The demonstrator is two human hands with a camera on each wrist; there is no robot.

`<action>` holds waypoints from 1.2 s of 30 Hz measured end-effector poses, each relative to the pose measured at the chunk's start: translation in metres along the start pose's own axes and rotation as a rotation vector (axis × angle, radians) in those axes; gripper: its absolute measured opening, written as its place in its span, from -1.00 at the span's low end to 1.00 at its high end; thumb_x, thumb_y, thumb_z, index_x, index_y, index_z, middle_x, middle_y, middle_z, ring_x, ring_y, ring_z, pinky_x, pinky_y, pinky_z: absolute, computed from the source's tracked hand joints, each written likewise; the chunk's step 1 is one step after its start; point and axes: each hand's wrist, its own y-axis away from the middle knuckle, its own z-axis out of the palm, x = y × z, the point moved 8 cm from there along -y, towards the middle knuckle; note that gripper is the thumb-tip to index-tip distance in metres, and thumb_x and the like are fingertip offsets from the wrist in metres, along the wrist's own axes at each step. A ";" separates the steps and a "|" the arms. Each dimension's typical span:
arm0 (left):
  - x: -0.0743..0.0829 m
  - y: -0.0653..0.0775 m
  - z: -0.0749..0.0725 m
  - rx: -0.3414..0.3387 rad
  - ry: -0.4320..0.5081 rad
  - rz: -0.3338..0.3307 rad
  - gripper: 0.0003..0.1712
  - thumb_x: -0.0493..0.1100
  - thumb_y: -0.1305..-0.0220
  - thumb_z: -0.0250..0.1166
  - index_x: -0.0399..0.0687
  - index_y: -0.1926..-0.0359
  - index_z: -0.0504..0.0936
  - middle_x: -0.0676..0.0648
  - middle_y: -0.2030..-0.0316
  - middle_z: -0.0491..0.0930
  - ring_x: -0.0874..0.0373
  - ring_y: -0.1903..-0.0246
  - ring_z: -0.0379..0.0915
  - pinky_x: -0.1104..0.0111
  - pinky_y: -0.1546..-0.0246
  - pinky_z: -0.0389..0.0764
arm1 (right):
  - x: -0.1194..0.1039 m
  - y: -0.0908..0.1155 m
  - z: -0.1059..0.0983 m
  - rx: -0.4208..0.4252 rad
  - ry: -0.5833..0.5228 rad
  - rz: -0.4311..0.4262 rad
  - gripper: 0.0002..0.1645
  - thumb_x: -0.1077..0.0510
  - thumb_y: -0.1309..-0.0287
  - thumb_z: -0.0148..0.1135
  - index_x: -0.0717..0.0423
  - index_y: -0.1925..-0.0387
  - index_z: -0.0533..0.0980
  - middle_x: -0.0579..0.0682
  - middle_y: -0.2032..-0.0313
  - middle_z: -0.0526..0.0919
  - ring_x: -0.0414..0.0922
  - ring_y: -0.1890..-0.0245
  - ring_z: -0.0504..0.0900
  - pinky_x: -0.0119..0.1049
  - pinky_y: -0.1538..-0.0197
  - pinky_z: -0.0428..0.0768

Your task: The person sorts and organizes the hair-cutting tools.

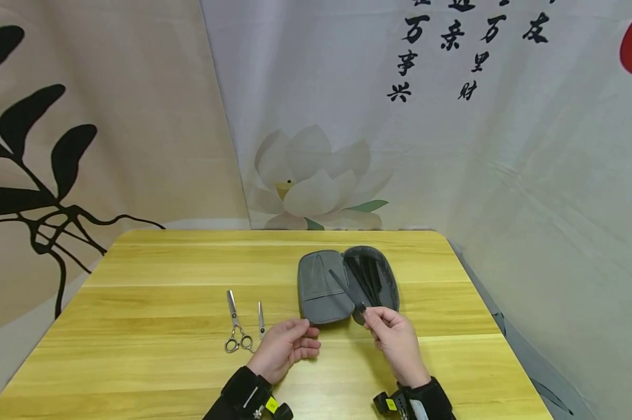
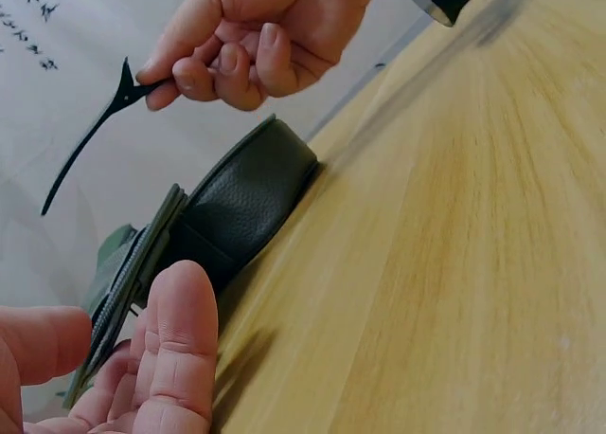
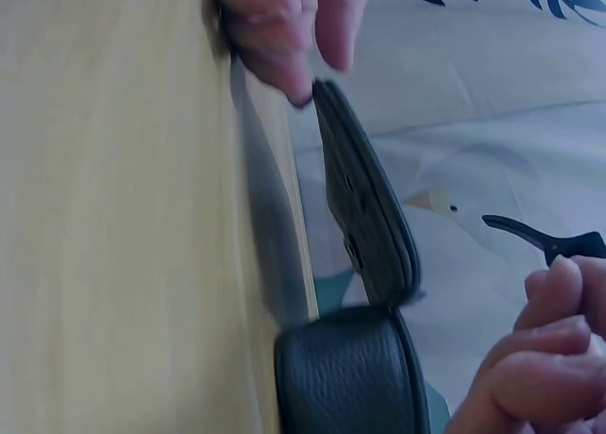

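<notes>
My right hand (image 1: 397, 344) pinches a black hair clip (image 1: 345, 287) between thumb and fingertips. The clip's long tapered arm points up and left, above a grey zip case (image 1: 323, 291). That case lies unfolded, and its right half holds several long black pieces (image 1: 368, 277). My left hand (image 1: 286, 349) is at the lower left corner of the case's flap, fingers loosely bent and the thumb apart from them. In the right wrist view the flap (image 3: 365, 197) stands tilted off the table, with left fingertips right at its edge.
Left of my left hand lies a pair of silver scissors (image 1: 234, 321). A second pair of scissors (image 1: 261, 318) is partly hidden by that hand. The wooden table (image 1: 163, 361) ends at the back against a printed curtain (image 1: 316, 87).
</notes>
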 end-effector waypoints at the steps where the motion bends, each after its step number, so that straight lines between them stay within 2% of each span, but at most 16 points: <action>1: 0.000 0.000 0.000 -0.001 0.001 -0.001 -0.58 -0.11 -0.69 0.10 -0.42 -0.25 0.42 -0.09 0.06 0.70 0.20 0.18 0.72 0.36 0.06 0.80 | -0.001 -0.001 -0.003 0.015 0.009 -0.006 -0.65 0.13 -0.46 0.37 0.44 0.07 0.64 -0.11 0.46 0.64 -0.29 0.57 0.38 -0.52 0.55 0.24; 4: -0.001 -0.001 0.000 0.000 -0.003 -0.002 -0.61 -0.12 -0.69 0.11 -0.41 -0.23 0.43 -0.08 0.08 0.70 0.21 0.20 0.72 0.37 0.08 0.80 | -0.005 -0.003 -0.013 0.067 0.053 -0.044 -0.66 0.11 -0.46 0.37 0.39 0.10 0.68 -0.11 0.47 0.64 -0.29 0.60 0.35 -0.50 0.56 0.24; 6: -0.002 -0.001 0.000 0.001 -0.007 0.000 -0.60 -0.11 -0.68 0.12 -0.41 -0.22 0.44 -0.08 0.08 0.69 0.21 0.20 0.72 0.37 0.08 0.80 | -0.010 -0.003 -0.020 0.119 0.135 -0.092 -0.69 0.07 -0.46 0.38 0.31 0.13 0.72 -0.13 0.47 0.66 -0.25 0.57 0.43 -0.47 0.51 0.33; 11: -0.002 -0.001 -0.001 0.008 -0.021 0.003 -0.58 -0.09 -0.67 0.16 -0.41 -0.21 0.44 -0.08 0.08 0.69 0.21 0.21 0.72 0.37 0.09 0.80 | -0.026 0.000 -0.035 0.291 0.422 -0.287 -0.80 0.07 -0.40 0.45 0.13 0.24 0.80 -0.05 0.46 0.76 -0.28 0.48 0.58 -0.44 0.42 0.50; 13: -0.002 -0.001 -0.001 0.009 -0.023 0.004 -0.57 -0.08 -0.66 0.17 -0.41 -0.21 0.44 -0.08 0.09 0.69 0.21 0.21 0.73 0.37 0.09 0.80 | -0.031 0.002 -0.037 0.345 0.529 -0.367 -0.85 0.11 -0.36 0.48 0.11 0.28 0.81 -0.03 0.49 0.78 -0.34 0.53 0.55 -0.46 0.47 0.50; 16: -0.001 -0.001 -0.001 0.008 -0.024 0.005 -0.57 -0.09 -0.66 0.17 -0.42 -0.21 0.44 -0.08 0.09 0.69 0.22 0.22 0.73 0.38 0.10 0.80 | -0.036 0.004 -0.034 0.391 0.680 -0.462 -0.88 0.13 -0.29 0.53 0.09 0.33 0.82 -0.08 0.55 0.76 -0.38 0.58 0.54 -0.48 0.50 0.48; 19: -0.001 0.000 0.000 0.010 -0.023 0.006 -0.56 -0.09 -0.66 0.18 -0.43 -0.22 0.44 -0.09 0.09 0.69 0.22 0.22 0.72 0.39 0.11 0.80 | -0.038 0.005 -0.029 0.391 0.786 -0.515 -0.90 0.13 -0.25 0.57 0.07 0.35 0.82 -0.12 0.57 0.75 -0.37 0.60 0.55 -0.49 0.52 0.47; 24: 0.000 0.001 0.000 0.014 -0.025 0.003 -0.54 -0.07 -0.65 0.19 -0.43 -0.22 0.44 -0.09 0.09 0.69 0.21 0.22 0.73 0.38 0.10 0.80 | -0.035 0.003 -0.025 0.343 0.828 -0.483 -0.91 0.14 -0.25 0.56 0.09 0.31 0.82 -0.08 0.52 0.79 -0.30 0.59 0.63 -0.46 0.53 0.49; 30: 0.000 0.001 0.000 0.014 -0.024 0.001 -0.55 -0.07 -0.65 0.20 -0.42 -0.22 0.45 -0.08 0.10 0.70 0.21 0.23 0.73 0.37 0.11 0.80 | -0.030 0.000 -0.025 0.309 0.782 -0.411 -0.89 0.16 -0.29 0.53 0.12 0.20 0.81 -0.02 0.42 0.84 -0.23 0.51 0.71 -0.45 0.47 0.56; 36: 0.000 0.000 0.000 0.019 -0.027 0.001 -0.54 -0.05 -0.65 0.19 -0.41 -0.22 0.45 -0.09 0.10 0.70 0.21 0.22 0.73 0.37 0.11 0.81 | -0.026 -0.002 -0.024 0.272 0.730 -0.377 -0.82 0.21 -0.32 0.49 0.16 0.07 0.79 0.02 0.30 0.86 -0.26 0.45 0.70 -0.47 0.42 0.59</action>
